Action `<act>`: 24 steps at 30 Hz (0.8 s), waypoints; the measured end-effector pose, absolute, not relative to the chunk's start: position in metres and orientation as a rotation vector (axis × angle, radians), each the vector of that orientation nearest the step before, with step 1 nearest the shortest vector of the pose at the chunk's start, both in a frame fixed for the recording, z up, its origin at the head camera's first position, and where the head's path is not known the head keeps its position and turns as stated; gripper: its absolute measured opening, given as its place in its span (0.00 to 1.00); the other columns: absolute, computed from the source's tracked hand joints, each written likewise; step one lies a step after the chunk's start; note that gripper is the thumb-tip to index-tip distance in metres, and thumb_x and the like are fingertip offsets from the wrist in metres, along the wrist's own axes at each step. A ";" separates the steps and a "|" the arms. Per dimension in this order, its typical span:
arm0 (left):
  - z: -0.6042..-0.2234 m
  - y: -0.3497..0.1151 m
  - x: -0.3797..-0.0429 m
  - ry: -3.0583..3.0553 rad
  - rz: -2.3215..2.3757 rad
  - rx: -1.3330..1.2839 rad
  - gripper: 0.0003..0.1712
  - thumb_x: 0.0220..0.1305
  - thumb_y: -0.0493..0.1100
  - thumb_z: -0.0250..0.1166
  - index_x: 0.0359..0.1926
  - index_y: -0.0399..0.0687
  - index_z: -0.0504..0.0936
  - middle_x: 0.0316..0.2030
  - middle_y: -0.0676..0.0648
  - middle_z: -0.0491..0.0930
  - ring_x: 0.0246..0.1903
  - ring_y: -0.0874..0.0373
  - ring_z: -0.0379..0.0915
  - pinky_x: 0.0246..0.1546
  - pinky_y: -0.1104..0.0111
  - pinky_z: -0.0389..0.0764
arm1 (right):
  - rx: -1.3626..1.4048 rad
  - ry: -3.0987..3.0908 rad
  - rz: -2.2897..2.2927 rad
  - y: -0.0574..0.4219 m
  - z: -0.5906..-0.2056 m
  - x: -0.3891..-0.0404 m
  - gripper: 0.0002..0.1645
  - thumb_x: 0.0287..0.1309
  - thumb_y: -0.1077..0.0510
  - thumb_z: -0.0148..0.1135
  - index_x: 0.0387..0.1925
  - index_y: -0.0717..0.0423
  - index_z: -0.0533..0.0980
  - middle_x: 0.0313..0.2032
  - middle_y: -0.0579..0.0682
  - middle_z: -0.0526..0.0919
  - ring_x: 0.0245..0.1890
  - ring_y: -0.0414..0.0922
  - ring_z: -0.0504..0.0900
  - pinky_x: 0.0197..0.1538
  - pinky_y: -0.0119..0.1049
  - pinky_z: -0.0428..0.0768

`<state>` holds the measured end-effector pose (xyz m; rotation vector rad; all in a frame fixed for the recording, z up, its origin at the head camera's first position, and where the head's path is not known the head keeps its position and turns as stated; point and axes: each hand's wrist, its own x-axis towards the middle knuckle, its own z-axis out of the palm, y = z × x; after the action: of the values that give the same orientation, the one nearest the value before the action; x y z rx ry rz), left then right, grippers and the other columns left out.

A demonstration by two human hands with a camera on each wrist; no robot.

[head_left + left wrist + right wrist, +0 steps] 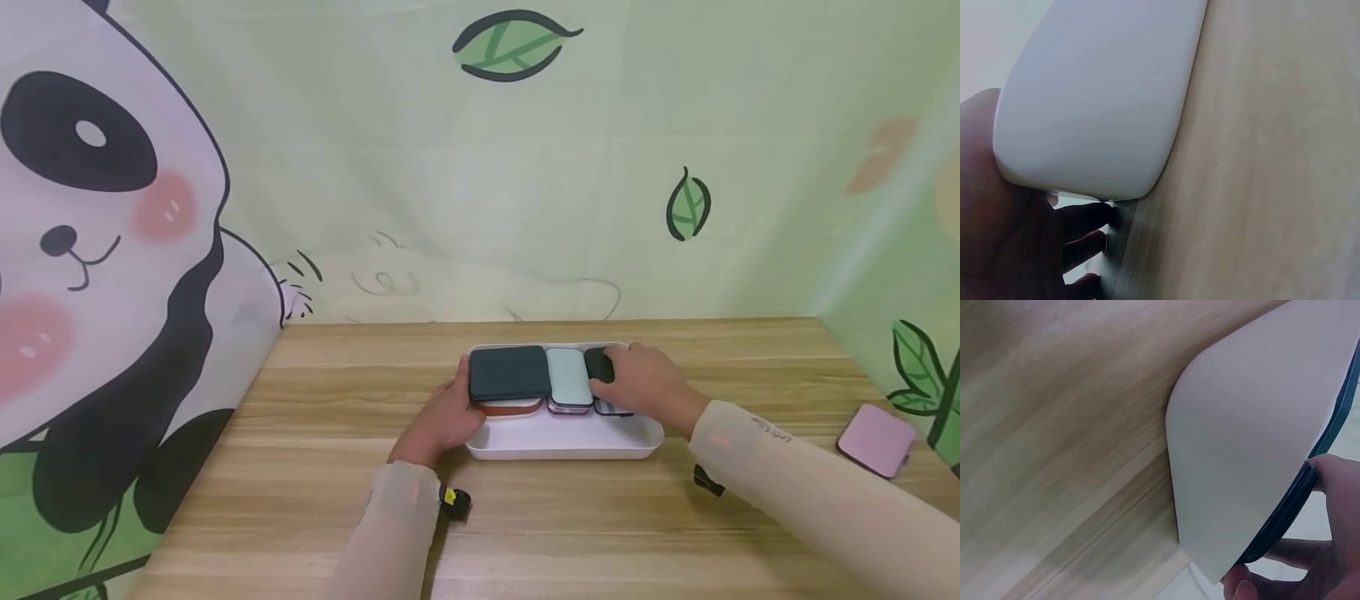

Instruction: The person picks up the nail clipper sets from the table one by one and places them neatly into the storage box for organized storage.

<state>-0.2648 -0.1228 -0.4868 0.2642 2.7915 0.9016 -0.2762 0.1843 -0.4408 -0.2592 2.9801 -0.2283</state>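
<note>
A white tray [562,450] with rounded ends holds a row of flat, round-cornered wallets. On top lie a dark green wallet [510,372] at left, a narrower mint wallet [570,377] beside it, and a black wallet [598,365] at right. Edges of brown, pinkish and striped ones [615,409] show underneath. My left hand [450,412] holds the tray's left end, close against the dark green wallet. With thumb and fingers, my right hand [648,383] pinches the black wallet at the tray's right end; its edge looks dark teal in the right wrist view.
A pink wallet [876,440] lies apart on the wooden table [570,533], at the far right. Behind the table hangs a green cloth [420,183] printed with leaves and a panda.
</note>
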 end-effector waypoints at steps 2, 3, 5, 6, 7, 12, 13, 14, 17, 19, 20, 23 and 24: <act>-0.487 -0.123 -0.265 2.794 0.896 0.267 0.53 0.61 0.44 0.53 0.80 0.49 0.34 0.75 0.43 0.61 0.72 0.46 0.57 0.72 0.51 0.60 | -0.265 2.984 -0.201 0.184 -0.442 -0.275 0.40 0.63 0.38 0.57 0.62 0.66 0.71 0.51 0.67 0.80 0.43 0.56 0.79 0.53 0.56 0.79; -0.487 -0.122 -0.265 2.794 0.894 0.267 0.53 0.61 0.44 0.53 0.80 0.49 0.34 0.75 0.44 0.60 0.73 0.46 0.57 0.72 0.51 0.60 | -0.266 2.985 -0.187 0.183 -0.442 -0.275 0.40 0.64 0.38 0.56 0.62 0.66 0.71 0.51 0.68 0.80 0.43 0.57 0.79 0.53 0.56 0.79; -0.487 -0.122 -0.266 2.793 0.886 0.265 0.53 0.61 0.44 0.53 0.80 0.49 0.34 0.75 0.44 0.60 0.73 0.47 0.57 0.72 0.51 0.60 | -0.265 2.989 -0.165 0.182 -0.443 -0.274 0.40 0.65 0.38 0.54 0.63 0.68 0.70 0.51 0.69 0.79 0.44 0.58 0.79 0.54 0.57 0.78; -0.487 -0.122 -0.265 2.796 0.882 0.266 0.53 0.61 0.44 0.53 0.80 0.49 0.34 0.75 0.44 0.60 0.73 0.47 0.57 0.72 0.51 0.60 | -0.266 2.990 -0.156 0.181 -0.443 -0.273 0.40 0.66 0.39 0.53 0.63 0.69 0.70 0.51 0.70 0.78 0.44 0.59 0.78 0.54 0.57 0.78; -0.486 -0.122 -0.265 2.797 0.887 0.270 0.53 0.61 0.44 0.53 0.80 0.48 0.34 0.75 0.44 0.61 0.73 0.46 0.57 0.71 0.51 0.60 | -0.261 2.991 -0.151 0.180 -0.443 -0.272 0.40 0.66 0.39 0.52 0.63 0.69 0.69 0.51 0.70 0.77 0.45 0.59 0.78 0.54 0.57 0.78; -0.485 -0.122 -0.263 2.789 0.906 0.261 0.53 0.61 0.44 0.53 0.80 0.48 0.34 0.75 0.43 0.61 0.72 0.46 0.58 0.71 0.50 0.60 | -0.259 3.004 -0.141 0.177 -0.442 -0.268 0.40 0.67 0.38 0.50 0.62 0.70 0.70 0.51 0.69 0.75 0.42 0.59 0.78 0.51 0.56 0.79; -0.485 -0.122 -0.263 2.784 0.913 0.256 0.53 0.61 0.44 0.54 0.80 0.48 0.34 0.75 0.43 0.60 0.72 0.46 0.58 0.71 0.50 0.60 | -0.261 3.009 -0.129 0.177 -0.442 -0.268 0.40 0.68 0.38 0.50 0.62 0.70 0.70 0.51 0.69 0.74 0.42 0.59 0.78 0.50 0.56 0.80; -0.484 -0.122 -0.263 2.781 0.917 0.252 0.53 0.61 0.44 0.54 0.80 0.49 0.34 0.75 0.43 0.60 0.72 0.46 0.58 0.72 0.50 0.60 | -0.269 3.012 -0.114 0.177 -0.442 -0.267 0.40 0.68 0.38 0.49 0.62 0.70 0.70 0.51 0.69 0.74 0.42 0.59 0.78 0.50 0.57 0.80; -0.483 -0.122 -0.262 2.773 0.934 0.246 0.53 0.62 0.44 0.54 0.80 0.49 0.34 0.75 0.42 0.59 0.72 0.46 0.58 0.72 0.49 0.59 | -0.300 3.026 -0.054 0.178 -0.443 -0.266 0.38 0.70 0.39 0.49 0.61 0.70 0.71 0.52 0.70 0.74 0.43 0.60 0.78 0.51 0.58 0.80; -0.483 -0.121 -0.261 2.774 0.931 0.245 0.53 0.62 0.44 0.54 0.80 0.49 0.34 0.75 0.42 0.59 0.71 0.46 0.59 0.72 0.50 0.60 | -0.318 3.031 -0.027 0.178 -0.443 -0.265 0.37 0.71 0.40 0.49 0.61 0.70 0.71 0.52 0.70 0.74 0.43 0.60 0.79 0.51 0.58 0.80; -0.482 -0.121 -0.261 2.775 0.929 0.244 0.53 0.62 0.44 0.54 0.80 0.49 0.34 0.75 0.42 0.60 0.72 0.46 0.58 0.72 0.50 0.60 | -0.327 3.031 -0.016 0.179 -0.443 -0.265 0.36 0.71 0.41 0.49 0.61 0.70 0.71 0.52 0.69 0.74 0.43 0.60 0.79 0.50 0.58 0.80; -0.482 -0.121 -0.261 2.779 0.925 0.243 0.52 0.62 0.44 0.54 0.80 0.48 0.34 0.75 0.42 0.60 0.72 0.46 0.58 0.72 0.50 0.60 | -0.340 3.029 -0.010 0.180 -0.444 -0.265 0.35 0.72 0.42 0.50 0.61 0.70 0.71 0.51 0.69 0.74 0.42 0.58 0.79 0.50 0.57 0.80; -0.482 -0.121 -0.261 2.779 0.919 0.241 0.52 0.62 0.44 0.54 0.80 0.48 0.34 0.75 0.42 0.60 0.72 0.46 0.58 0.72 0.50 0.60 | -0.342 3.027 -0.012 0.180 -0.444 -0.265 0.35 0.72 0.42 0.50 0.61 0.70 0.71 0.51 0.68 0.74 0.42 0.58 0.79 0.50 0.57 0.81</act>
<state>-0.2613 -0.1208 -0.4824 0.2414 2.7791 0.9192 -0.2645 0.1802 -0.4436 -0.3416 3.0271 -0.0125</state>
